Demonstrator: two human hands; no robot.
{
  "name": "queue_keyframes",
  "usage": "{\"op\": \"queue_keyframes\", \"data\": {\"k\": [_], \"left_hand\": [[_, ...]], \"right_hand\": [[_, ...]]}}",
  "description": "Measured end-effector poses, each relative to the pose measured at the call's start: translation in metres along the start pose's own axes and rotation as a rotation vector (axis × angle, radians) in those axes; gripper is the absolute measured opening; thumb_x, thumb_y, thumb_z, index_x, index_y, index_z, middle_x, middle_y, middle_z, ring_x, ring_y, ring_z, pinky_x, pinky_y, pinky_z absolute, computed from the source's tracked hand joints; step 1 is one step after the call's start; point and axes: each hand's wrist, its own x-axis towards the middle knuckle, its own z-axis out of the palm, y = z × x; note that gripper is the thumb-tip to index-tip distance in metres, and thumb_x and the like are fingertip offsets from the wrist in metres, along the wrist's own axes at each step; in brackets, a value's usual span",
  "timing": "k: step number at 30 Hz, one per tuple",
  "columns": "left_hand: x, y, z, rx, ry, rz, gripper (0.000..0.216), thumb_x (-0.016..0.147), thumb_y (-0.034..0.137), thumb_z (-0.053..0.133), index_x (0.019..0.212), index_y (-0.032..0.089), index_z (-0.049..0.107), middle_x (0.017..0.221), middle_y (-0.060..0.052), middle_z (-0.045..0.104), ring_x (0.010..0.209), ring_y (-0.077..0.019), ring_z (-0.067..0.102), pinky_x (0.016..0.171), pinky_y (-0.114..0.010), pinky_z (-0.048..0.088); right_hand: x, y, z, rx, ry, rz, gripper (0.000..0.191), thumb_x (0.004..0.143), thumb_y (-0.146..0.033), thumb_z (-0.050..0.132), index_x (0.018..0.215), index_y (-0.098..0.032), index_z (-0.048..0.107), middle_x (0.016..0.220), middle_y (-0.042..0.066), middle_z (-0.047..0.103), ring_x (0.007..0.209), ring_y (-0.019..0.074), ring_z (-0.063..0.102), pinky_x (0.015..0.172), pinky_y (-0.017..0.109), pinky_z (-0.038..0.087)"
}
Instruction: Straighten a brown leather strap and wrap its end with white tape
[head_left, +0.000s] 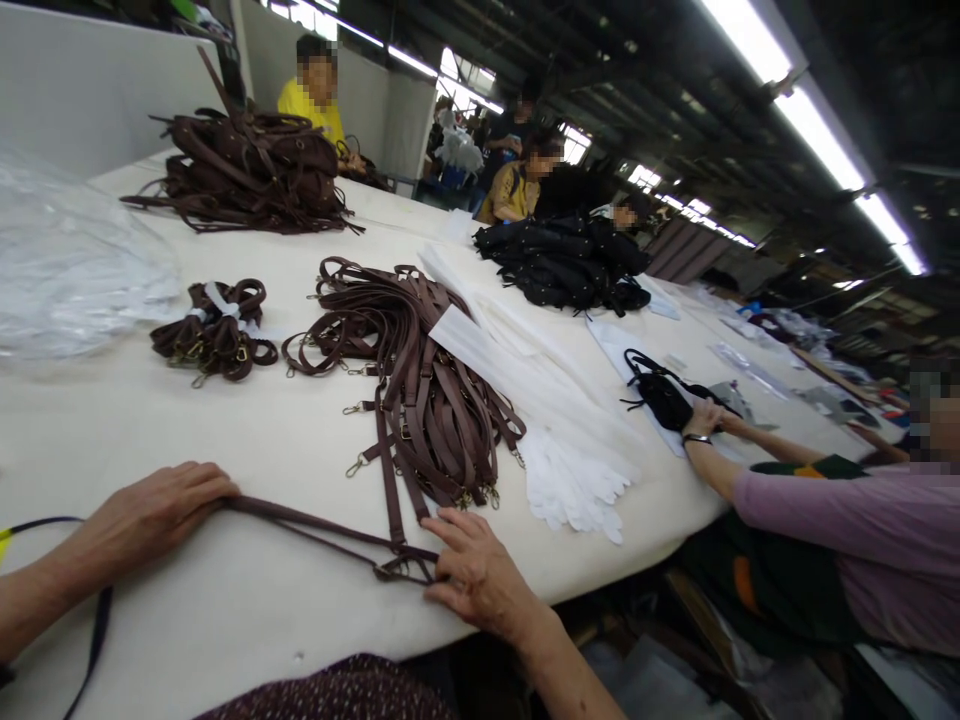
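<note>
A brown bag strap [307,520] is stretched low over the table between my two hands. Its left end goes into the closed fingers of my left hand [165,510]. At the other end, beside a metal buckle [397,570], my right hand [480,570] pinches the strap between thumb and fingers. Just beyond lies a heap of similar brown straps [435,400] with brass-coloured hooks, some of them hanging toward the strap I hold. Left of that heap sits a bundle of coiled straps [217,330] tied with white bands.
White thin sheets [525,370] and white pieces [574,485] lie right of the straps. Brown bags [251,170] are piled at the back left, black bags [562,260] farther right. Clear plastic [67,260] covers the left side. A co-worker's hands [705,418] handle a black bag [664,400].
</note>
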Motion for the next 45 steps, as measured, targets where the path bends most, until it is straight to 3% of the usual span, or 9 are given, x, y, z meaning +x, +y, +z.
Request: {"op": "queue_keyframes", "data": {"k": [3,11,15,21,27,31,38,41,45], "left_hand": [[0.0,0.003,-0.002,0.004,-0.018,0.003,0.029,0.097,0.026,0.044,0.118,0.033,0.063,0.113,-0.002,0.068,0.106,-0.0215,0.063,0.096,-0.038,0.05],[-0.001,0.002,-0.003,-0.015,-0.015,-0.029,0.026,0.097,0.032,0.046,0.116,0.033,0.063,0.117,-0.001,0.068,0.111,-0.0228,0.062,0.101,-0.04,0.048],[-0.002,0.007,-0.012,-0.021,-0.05,-0.045,0.028,0.097,0.045,0.049,0.12,0.033,0.06,0.122,-0.002,0.065,0.114,-0.0237,0.06,0.103,-0.042,0.046],[0.013,0.032,-0.015,-0.04,-0.001,-0.077,0.035,0.097,0.055,0.048,0.119,0.031,0.062,0.121,-0.003,0.068,0.113,-0.0257,0.063,0.102,-0.044,0.044],[0.04,0.064,0.001,-0.035,-0.012,0.062,0.033,0.095,0.052,0.051,0.12,0.031,0.058,0.128,-0.004,0.066,0.12,-0.0256,0.059,0.107,-0.046,0.041],[0.048,0.062,0.002,-0.038,-0.061,0.088,0.019,0.097,0.044,0.048,0.104,0.032,0.061,0.132,0.0,0.064,0.125,-0.0251,0.057,0.108,-0.048,0.04],[0.045,0.052,0.004,-0.096,-0.068,0.044,0.025,0.099,0.046,0.043,0.096,0.03,0.062,0.126,-0.002,0.066,0.116,-0.0242,0.061,0.103,-0.044,0.044],[0.04,0.051,0.012,-0.106,-0.01,0.022,0.025,0.099,0.046,0.043,0.103,0.029,0.061,0.129,-0.003,0.063,0.119,-0.0242,0.058,0.106,-0.043,0.043],[0.036,0.049,0.02,-0.102,0.01,0.031,0.025,0.1,0.045,0.043,0.106,0.029,0.061,0.131,-0.002,0.062,0.121,-0.0231,0.057,0.108,-0.042,0.041]], "right_hand": [[0.004,-0.001,0.01,-0.022,0.062,-0.003,0.011,0.087,-0.032,0.071,0.083,-0.021,0.069,0.146,0.003,0.057,0.138,0.0271,0.046,0.113,0.05,0.039],[0.001,-0.002,0.019,-0.044,0.202,-0.032,0.005,0.091,-0.025,0.064,0.09,-0.022,0.068,0.144,0.007,0.059,0.133,0.0254,0.052,0.11,0.048,0.045],[0.0,0.001,0.024,-0.055,0.228,-0.047,0.005,0.091,-0.025,0.064,0.092,-0.023,0.068,0.142,0.007,0.06,0.132,0.0261,0.054,0.108,0.048,0.048],[0.001,0.008,0.026,-0.062,0.223,-0.08,0.007,0.092,-0.027,0.064,0.094,-0.023,0.069,0.142,0.006,0.061,0.132,0.0259,0.054,0.107,0.047,0.049],[0.001,0.012,0.026,-0.062,0.19,-0.099,0.007,0.09,-0.028,0.066,0.094,-0.024,0.07,0.144,0.005,0.059,0.134,0.0257,0.052,0.109,0.047,0.047],[0.0,0.014,0.027,-0.066,0.207,-0.114,0.008,0.09,-0.029,0.067,0.095,-0.024,0.07,0.144,0.005,0.059,0.134,0.0245,0.051,0.109,0.045,0.047],[0.001,0.011,0.025,-0.072,0.222,-0.114,0.006,0.089,-0.027,0.067,0.094,-0.023,0.068,0.143,0.004,0.06,0.132,0.0256,0.053,0.108,0.046,0.048],[0.001,0.004,0.021,-0.072,0.217,-0.08,0.012,0.089,-0.025,0.067,0.101,-0.023,0.067,0.144,0.006,0.059,0.131,0.0267,0.054,0.109,0.047,0.047],[0.004,-0.008,0.014,-0.065,0.178,-0.046,0.039,0.086,-0.022,0.07,0.124,-0.024,0.06,0.146,0.008,0.058,0.133,0.0281,0.051,0.111,0.049,0.045]]}}
